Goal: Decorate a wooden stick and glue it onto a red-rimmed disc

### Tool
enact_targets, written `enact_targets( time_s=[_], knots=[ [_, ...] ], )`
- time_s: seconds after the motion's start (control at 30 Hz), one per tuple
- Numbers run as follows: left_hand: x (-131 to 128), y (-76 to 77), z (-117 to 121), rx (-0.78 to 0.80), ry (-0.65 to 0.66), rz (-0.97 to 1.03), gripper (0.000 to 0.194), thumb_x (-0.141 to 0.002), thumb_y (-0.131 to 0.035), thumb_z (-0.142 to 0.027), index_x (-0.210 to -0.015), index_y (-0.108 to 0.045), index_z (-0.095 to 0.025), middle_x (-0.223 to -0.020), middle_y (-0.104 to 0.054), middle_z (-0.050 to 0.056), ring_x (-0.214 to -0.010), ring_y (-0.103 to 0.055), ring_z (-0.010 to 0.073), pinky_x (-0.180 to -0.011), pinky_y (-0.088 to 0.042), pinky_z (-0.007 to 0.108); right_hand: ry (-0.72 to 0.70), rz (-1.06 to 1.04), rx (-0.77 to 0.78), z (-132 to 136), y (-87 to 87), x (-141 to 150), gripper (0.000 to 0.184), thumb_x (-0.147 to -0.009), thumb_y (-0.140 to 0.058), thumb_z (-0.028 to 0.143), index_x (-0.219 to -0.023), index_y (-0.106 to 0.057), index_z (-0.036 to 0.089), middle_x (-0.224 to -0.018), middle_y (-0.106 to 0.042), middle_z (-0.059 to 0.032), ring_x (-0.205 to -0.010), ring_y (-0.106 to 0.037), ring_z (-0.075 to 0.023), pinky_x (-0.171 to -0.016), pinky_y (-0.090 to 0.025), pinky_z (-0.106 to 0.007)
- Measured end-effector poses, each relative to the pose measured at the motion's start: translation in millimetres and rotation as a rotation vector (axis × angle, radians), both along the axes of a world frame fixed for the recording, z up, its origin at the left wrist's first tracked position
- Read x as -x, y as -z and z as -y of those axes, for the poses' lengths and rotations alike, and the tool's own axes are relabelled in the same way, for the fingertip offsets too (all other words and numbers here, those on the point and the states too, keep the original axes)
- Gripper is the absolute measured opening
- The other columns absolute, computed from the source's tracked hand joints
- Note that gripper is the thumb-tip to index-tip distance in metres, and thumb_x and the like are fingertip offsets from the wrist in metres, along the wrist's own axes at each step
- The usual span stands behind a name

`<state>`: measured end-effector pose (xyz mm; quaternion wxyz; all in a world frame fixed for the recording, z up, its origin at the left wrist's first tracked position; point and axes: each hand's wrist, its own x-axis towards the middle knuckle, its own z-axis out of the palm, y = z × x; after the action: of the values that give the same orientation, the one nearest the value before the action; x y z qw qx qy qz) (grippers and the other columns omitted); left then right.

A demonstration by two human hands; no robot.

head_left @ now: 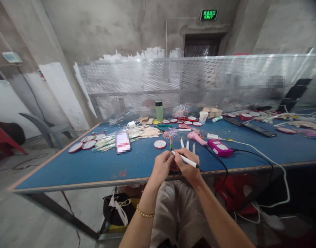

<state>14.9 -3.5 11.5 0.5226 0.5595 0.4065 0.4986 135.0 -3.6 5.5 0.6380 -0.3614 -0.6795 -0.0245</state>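
My left hand is closed near the table's front edge, pinching a narrow flat stick that stands up with green and dark bands on it. In my right hand is a white marker pen with a black end, slanting toward the stick. The pen's tip comes close to the stick's lower part; whether they touch I cannot tell. Just beyond my right hand lie several white pens. A round white disc with a red rim lies ahead of my left hand.
A pink corded tool and a purple box with cables lie to the right. Leftward are pale sticks, a packet and red-rimmed discs. A green bottle and paper cup stand behind, before a perforated metal screen.
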Motion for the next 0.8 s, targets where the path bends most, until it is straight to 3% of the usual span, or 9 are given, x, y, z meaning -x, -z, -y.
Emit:
enact_targets(
  time_s=[0.37,0.6,0.8],
  knots=[
    [1.1,-2.7,1.2,0.002,0.03,0.004,0.031,-0.073,-0.062,-0.047,-0.066,-0.049,-0.02,-0.052,-0.057,-0.004,-0.048,-0.061,0.0149,-0.05,-0.054,0.027,-0.008,-0.006,-0.064,0.6,-1.6,-0.2,0.017,-0.086,-0.055,0.016,-0.074,-0.067,0.019,-0.062,-0.069,-0.0005,-0.05,-0.061,-0.0112,-0.051,-0.048,-0.021],
    [1.0,-2.1,0.7,0.0,0.027,0.006,0.031,-0.072,-0.064,-0.047,-0.066,-0.05,-0.019,-0.052,-0.057,-0.004,-0.047,-0.061,0.0143,-0.049,-0.053,0.026,-0.017,0.0,-0.021,0.0,-1.1,-0.3,0.018,-0.086,-0.054,0.018,-0.074,-0.067,0.019,-0.062,-0.069,-0.0005,-0.049,-0.061,-0.0114,-0.05,-0.048,-0.021],
    [1.5,-2.8,1.3,0.029,0.057,0.025,0.033,-0.071,-0.064,-0.05,-0.069,-0.051,-0.02,-0.054,-0.059,-0.003,-0.049,-0.063,0.0157,-0.05,-0.054,0.027,0.045,-0.027,-0.029,-0.1,1.7,-1.5,0.019,-0.087,-0.053,0.021,-0.075,-0.068,0.02,-0.062,-0.069,-0.0011,-0.05,-0.061,-0.0126,-0.051,-0.05,-0.023]
  ],
)
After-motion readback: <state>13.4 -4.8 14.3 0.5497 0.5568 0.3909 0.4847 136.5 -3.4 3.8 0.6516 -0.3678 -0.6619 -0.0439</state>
